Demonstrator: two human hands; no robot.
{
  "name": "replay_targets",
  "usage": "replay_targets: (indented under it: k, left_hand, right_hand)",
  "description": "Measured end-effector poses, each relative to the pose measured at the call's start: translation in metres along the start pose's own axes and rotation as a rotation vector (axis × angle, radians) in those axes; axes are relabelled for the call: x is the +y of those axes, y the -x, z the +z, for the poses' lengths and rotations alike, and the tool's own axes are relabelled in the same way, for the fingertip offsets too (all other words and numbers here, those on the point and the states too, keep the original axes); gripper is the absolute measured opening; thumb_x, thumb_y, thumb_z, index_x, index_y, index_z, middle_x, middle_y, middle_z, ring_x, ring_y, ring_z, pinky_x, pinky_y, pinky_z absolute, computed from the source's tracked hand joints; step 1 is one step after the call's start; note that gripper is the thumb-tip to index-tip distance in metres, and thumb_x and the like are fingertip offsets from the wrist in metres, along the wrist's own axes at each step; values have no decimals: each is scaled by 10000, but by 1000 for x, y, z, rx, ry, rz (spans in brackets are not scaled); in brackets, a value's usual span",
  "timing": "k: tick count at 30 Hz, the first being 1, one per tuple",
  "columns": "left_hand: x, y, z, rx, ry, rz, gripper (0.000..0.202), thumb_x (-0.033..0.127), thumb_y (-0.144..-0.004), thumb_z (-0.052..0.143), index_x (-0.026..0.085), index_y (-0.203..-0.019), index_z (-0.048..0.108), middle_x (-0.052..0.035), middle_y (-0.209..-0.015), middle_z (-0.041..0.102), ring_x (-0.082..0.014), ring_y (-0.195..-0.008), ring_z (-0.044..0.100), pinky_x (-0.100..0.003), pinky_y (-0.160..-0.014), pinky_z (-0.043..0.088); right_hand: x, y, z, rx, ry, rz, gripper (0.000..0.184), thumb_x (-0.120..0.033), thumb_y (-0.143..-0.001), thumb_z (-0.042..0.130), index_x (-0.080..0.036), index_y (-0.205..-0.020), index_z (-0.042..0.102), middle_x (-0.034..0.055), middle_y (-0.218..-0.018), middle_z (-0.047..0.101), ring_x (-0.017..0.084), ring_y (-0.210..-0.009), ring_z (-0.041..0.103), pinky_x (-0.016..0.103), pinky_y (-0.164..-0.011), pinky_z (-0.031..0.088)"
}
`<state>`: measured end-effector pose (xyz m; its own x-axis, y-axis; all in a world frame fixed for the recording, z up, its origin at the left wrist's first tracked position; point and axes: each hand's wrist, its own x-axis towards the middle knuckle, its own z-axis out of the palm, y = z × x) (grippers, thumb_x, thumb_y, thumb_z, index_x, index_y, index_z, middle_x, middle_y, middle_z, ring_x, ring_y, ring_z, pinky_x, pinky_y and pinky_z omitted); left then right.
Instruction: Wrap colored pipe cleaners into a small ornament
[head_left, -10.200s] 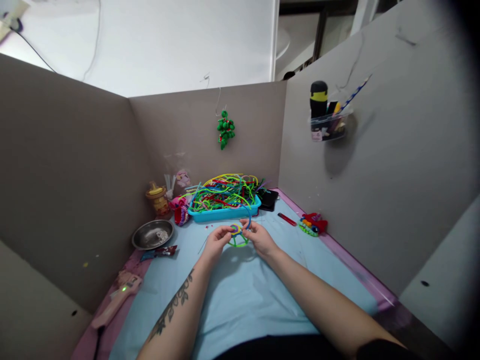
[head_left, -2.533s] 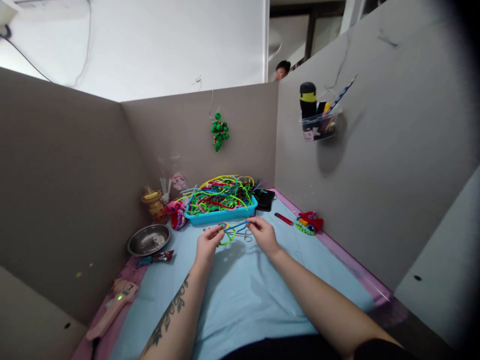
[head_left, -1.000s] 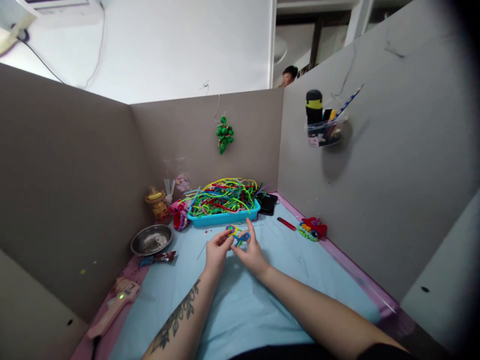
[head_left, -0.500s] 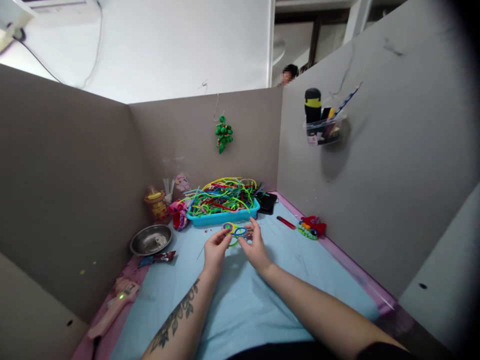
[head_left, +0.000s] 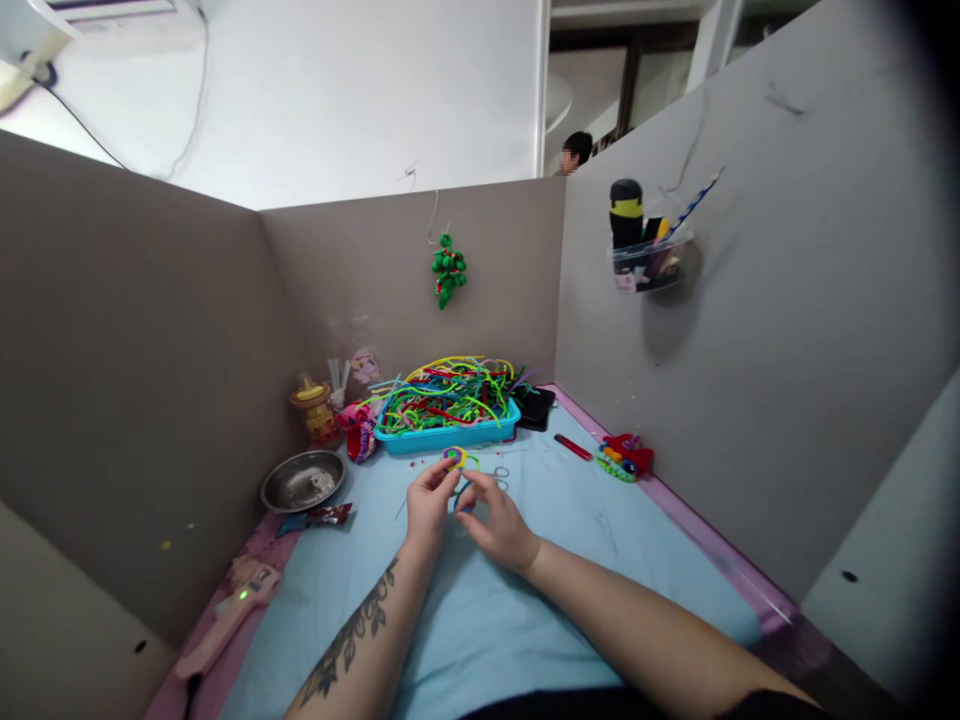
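Between the thumb and fingers of my left hand (head_left: 429, 502) is a small coil of fuzzy pipe cleaners (head_left: 454, 456), with purple, yellow and green in it. My right hand (head_left: 496, 522) is close beside it, its fingers curled around a blue pipe cleaner (head_left: 463, 495) that bends down between the two hands. Part of that strand is hidden by my fingers. Scissors (head_left: 501, 474) lie on the blue cloth just beyond my right hand, their handle loops showing.
Behind my hands stands a blue tray (head_left: 450, 437) heaped with pipe cleaners. A metal bowl (head_left: 281, 487) and a pink glue gun (head_left: 229, 620) lie left. On the right are a red cutter (head_left: 573, 446) and a colourful fuzzy piece (head_left: 626, 457). Grey panels (head_left: 750, 330) enclose the table.
My right hand has moved left and down, closer to my left hand, and its fingers have curled in. The blue loop has shifted down with it. The scissors are now uncovered.
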<state>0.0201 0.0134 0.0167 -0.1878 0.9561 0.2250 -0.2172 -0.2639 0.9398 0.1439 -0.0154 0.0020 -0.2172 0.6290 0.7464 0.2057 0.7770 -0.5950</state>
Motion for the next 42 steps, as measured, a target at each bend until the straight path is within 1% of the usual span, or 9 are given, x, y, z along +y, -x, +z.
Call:
replay_targets:
  k: [3,5,8,11,15,19,33,39,42]
  left_hand:
    - [0,-2,-2,8,-7,-10,341,298,-570,754,135,-864,701,-78,-802,700,-173,-721,617,-276,-673,470]
    - [0,-2,-3,6,-19,-11,355,303,-569,755,135,-876,701,-70,-769,697,-166,-693,611,-266,-645,465]
    - [-1,-2,-2,-16,-32,6,363,312,-582,750,139,-897,700,-58,-746,693,-150,-655,598,-245,-598,447]
    - [-3,0,0,-38,-37,14,346,306,-580,751,142,-881,705,-51,-737,691,-129,-610,579,-233,-567,435]
    - [-5,2,2,-67,-72,26,316,296,-586,748,138,-856,709,-46,-710,688,-123,-583,563,-238,-570,441]
    - [-8,2,1,-108,-94,39,310,295,-602,739,141,-869,707,-47,-725,691,-130,-601,570,-242,-583,450]
    - [2,4,2,-154,-71,-58,317,288,-549,774,135,-820,712,-34,-642,677,-118,-537,549,-227,-524,413]
    - [0,3,1,-165,-67,-64,321,285,-553,773,133,-829,712,-50,-686,691,-137,-585,578,-237,-554,431]
    - [-3,1,1,-124,-57,-48,332,281,-553,773,132,-841,703,-58,-731,696,-144,-622,592,-243,-588,444]
  right_hand:
    - [-6,3,-1,-107,-25,-62,413,-188,-779,530,-254,-1176,438,12,-791,631,163,-734,592,330,-761,477]
    - [-6,2,-4,-106,-102,-51,366,-265,-802,515,-242,-1160,441,25,-822,626,163,-727,594,322,-732,487]
    - [-2,-3,-11,52,-166,39,298,-347,-843,454,-214,-1110,452,46,-844,606,159,-700,584,303,-669,491]
    - [6,-11,-18,220,-2,124,148,-323,-843,476,-215,-921,540,33,-781,578,147,-644,535,285,-623,466]
    - [12,-18,-22,239,142,127,70,-275,-797,557,-216,-795,594,27,-756,567,155,-664,506,288,-631,442]
    - [15,-20,-20,226,141,136,74,-248,-795,560,-216,-752,610,32,-770,564,175,-761,530,292,-667,440]
    - [24,-20,-22,250,83,242,37,-232,-767,570,-197,-757,570,13,-771,516,150,-695,494,268,-626,422]
    - [35,-21,-18,307,93,341,157,-239,-710,612,-192,-838,535,8,-837,495,132,-654,477,275,-634,426]
    - [36,-20,-17,299,129,353,196,-253,-716,608,-191,-883,528,18,-862,495,136,-660,479,286,-648,431]
